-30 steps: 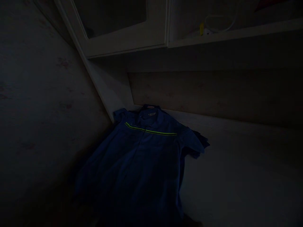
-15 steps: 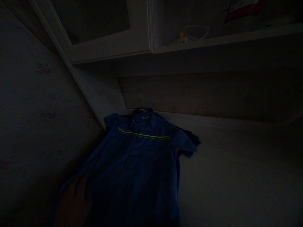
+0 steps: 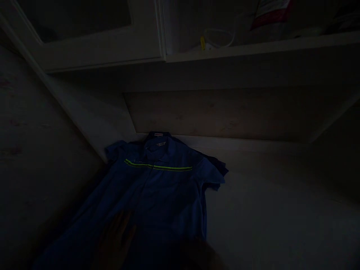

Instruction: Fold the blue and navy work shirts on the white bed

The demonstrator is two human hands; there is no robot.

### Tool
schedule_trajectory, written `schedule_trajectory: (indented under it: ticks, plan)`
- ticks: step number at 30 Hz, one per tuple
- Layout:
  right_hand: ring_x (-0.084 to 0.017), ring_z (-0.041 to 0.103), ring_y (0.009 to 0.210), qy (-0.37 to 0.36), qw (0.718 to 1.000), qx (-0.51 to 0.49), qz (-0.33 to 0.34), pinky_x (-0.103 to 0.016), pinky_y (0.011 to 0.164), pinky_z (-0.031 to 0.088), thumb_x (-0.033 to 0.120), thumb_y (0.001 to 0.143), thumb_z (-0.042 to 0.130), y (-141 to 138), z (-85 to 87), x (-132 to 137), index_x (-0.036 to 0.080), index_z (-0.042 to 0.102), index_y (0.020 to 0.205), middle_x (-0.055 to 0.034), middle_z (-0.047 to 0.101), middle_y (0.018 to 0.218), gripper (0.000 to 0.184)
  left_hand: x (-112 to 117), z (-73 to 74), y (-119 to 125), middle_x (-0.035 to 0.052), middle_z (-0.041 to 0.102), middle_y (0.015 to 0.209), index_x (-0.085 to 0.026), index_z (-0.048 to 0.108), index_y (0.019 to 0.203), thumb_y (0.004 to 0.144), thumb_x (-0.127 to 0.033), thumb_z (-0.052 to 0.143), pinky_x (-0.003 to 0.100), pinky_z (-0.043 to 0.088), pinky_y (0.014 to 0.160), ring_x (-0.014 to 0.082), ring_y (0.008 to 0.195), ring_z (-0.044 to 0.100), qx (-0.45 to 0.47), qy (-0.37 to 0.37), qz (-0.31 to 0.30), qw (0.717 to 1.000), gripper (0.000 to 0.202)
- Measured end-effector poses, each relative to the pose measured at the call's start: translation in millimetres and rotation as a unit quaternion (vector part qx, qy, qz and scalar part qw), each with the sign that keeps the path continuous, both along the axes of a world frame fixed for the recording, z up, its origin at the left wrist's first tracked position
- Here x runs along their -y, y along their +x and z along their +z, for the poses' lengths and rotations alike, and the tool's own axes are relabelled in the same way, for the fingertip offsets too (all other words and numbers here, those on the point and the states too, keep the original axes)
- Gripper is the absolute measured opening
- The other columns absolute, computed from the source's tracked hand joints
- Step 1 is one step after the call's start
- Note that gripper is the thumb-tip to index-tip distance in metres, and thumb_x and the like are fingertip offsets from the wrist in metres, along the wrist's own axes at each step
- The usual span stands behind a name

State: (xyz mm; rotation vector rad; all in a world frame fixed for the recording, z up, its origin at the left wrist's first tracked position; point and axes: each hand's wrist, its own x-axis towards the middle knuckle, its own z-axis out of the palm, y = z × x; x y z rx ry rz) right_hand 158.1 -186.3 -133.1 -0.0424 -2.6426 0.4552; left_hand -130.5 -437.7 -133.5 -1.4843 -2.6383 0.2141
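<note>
A blue short-sleeved work shirt [image 3: 165, 191] with a yellow-green stripe across the chest lies spread out, collar away from me. Darker garments [image 3: 159, 135] show from beneath it at the collar and right sleeve. My left hand [image 3: 116, 236] rests on the shirt's lower front, fingers stretched out and slightly apart. At the bottom edge, by the shirt's right side, my right hand [image 3: 201, 253] is a dim shape; its fingers cannot be made out in the dark.
The garments lie on a pale surface [image 3: 267, 202]. Above it hangs a white cabinet [image 3: 107, 50] beside an open shelf [image 3: 253, 47], which holds a white cable [image 3: 225, 45] and a red-and-white packet [image 3: 271, 15]. A flower-patterned wall [image 3: 28, 157] stands at the left. The room is very dark.
The view has shifted to the right, so the shirt sits further left. My left hand has moved inward over the shirt front. My right hand has come into view at the bottom.
</note>
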Motion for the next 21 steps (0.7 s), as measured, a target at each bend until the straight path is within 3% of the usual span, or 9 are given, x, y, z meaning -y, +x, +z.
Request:
schedule_trajectory:
  ticks: [2, 3, 6, 8, 11, 13, 17, 19, 21]
  plan:
    - [-0.018, 0.061, 0.116, -0.097, 0.979, 0.019, -0.179, -0.029, 0.093, 0.053, 0.039, 0.096, 0.051, -1, 13.7, -39, 0.027, 0.045, 0.140, -0.0059, 0.061, 0.133, 0.047, 0, -3.2, 1, -0.0015, 0.044, 0.150, -0.040, 0.063, 0.125, 0.083, -0.014, 0.045, 0.057, 0.039, 0.108, 0.0310, 0.141, 0.037, -0.009, 0.007, 0.005, 1.000, 0.052]
    - [-0.023, 0.053, 0.127, -0.106, 0.957, 0.025, -0.269, -0.036, 0.101, 0.048, 0.039, 0.094, 0.052, -5, 20.9, -62, 0.022, 0.043, 0.141, -0.0117, 0.052, 0.142, 0.051, 0, -4.6, 2, -0.0023, 0.043, 0.151, -0.040, 0.062, 0.126, 0.082, -0.013, 0.045, 0.059, 0.037, 0.109, 0.0313, 0.142, 0.035, -0.015, 0.011, 0.004, 1.000, 0.055]
    - [-0.036, 0.029, 0.141, -0.040, 0.915, 0.052, -0.398, -0.055, 0.109, 0.035, 0.035, 0.083, 0.063, -27, 37.2, -135, 0.021, 0.029, 0.150, -0.0190, 0.026, 0.156, 0.077, -1, -9.1, 5, -0.0031, 0.043, 0.151, -0.039, 0.061, 0.127, 0.078, -0.011, 0.045, 0.061, 0.032, 0.111, 0.0326, 0.143, 0.032, -0.017, 0.028, 0.003, 0.999, 0.058]
    - [-0.037, 0.027, 0.142, -0.008, 0.922, 0.135, -0.362, -0.057, 0.108, 0.033, 0.030, 0.081, 0.062, -42, 43.0, -172, 0.025, 0.021, 0.154, -0.0170, 0.023, 0.158, 0.084, 1, -12.8, 4, -0.0027, 0.045, 0.150, -0.039, 0.063, 0.126, 0.079, -0.014, 0.045, 0.061, 0.034, 0.110, 0.0324, 0.142, 0.035, -0.002, 0.039, 0.008, 0.999, 0.056]
    - [-0.028, 0.052, 0.124, 0.018, 0.931, 0.233, -0.281, -0.042, 0.097, 0.045, 0.022, 0.086, 0.051, -55, 51.6, -204, 0.029, 0.031, 0.151, -0.0116, 0.043, 0.149, 0.068, 2, -16.5, 0, -0.0033, 0.047, 0.148, -0.040, 0.064, 0.123, 0.079, -0.019, 0.045, 0.062, 0.036, 0.109, 0.0317, 0.140, 0.039, 0.030, 0.052, 0.014, 0.998, 0.052]
    - [-0.024, 0.060, 0.112, 0.052, 0.930, 0.242, -0.271, -0.036, 0.088, 0.049, 0.017, 0.090, 0.042, -56, 60.9, -213, 0.030, 0.044, 0.144, -0.0082, 0.053, 0.141, 0.056, 0, -15.1, 0, -0.0023, 0.046, 0.148, -0.039, 0.062, 0.126, 0.083, -0.024, 0.044, 0.059, 0.039, 0.108, 0.0305, 0.138, 0.041, 0.059, 0.062, 0.030, 0.996, 0.050]
    - [-0.026, 0.060, 0.110, 0.150, 0.927, 0.203, -0.279, -0.041, 0.091, 0.045, 0.011, 0.089, 0.037, -42, 78.8, -225, 0.027, 0.056, 0.134, -0.0099, 0.059, 0.133, 0.051, -12, -0.5, 9, 0.0051, 0.048, 0.148, -0.029, 0.049, 0.140, 0.091, -0.043, 0.039, 0.052, 0.041, 0.109, 0.0270, 0.134, 0.047, 0.094, 0.106, 0.115, 0.983, 0.053]
    - [-0.027, 0.064, 0.101, 0.123, 0.911, 0.220, -0.328, -0.042, 0.086, 0.046, 0.015, 0.090, 0.037, -32, 77.1, -234, 0.023, 0.063, 0.126, -0.0132, 0.064, 0.123, 0.044, -18, 8.2, 16, 0.0057, 0.048, 0.148, -0.028, 0.047, 0.142, 0.092, -0.047, 0.038, 0.052, 0.038, 0.111, 0.0265, 0.134, 0.047, 0.090, 0.115, 0.128, 0.981, 0.054]
    - [-0.027, 0.066, 0.096, 0.045, 0.894, 0.266, -0.357, -0.040, 0.081, 0.048, 0.020, 0.092, 0.037, -19, 67.2, -244, 0.021, 0.067, 0.117, -0.0144, 0.068, 0.115, 0.039, -21, 13.5, 21, 0.0054, 0.048, 0.149, -0.030, 0.046, 0.142, 0.092, -0.050, 0.037, 0.053, 0.036, 0.111, 0.0262, 0.135, 0.046, 0.078, 0.119, 0.138, 0.980, 0.054]
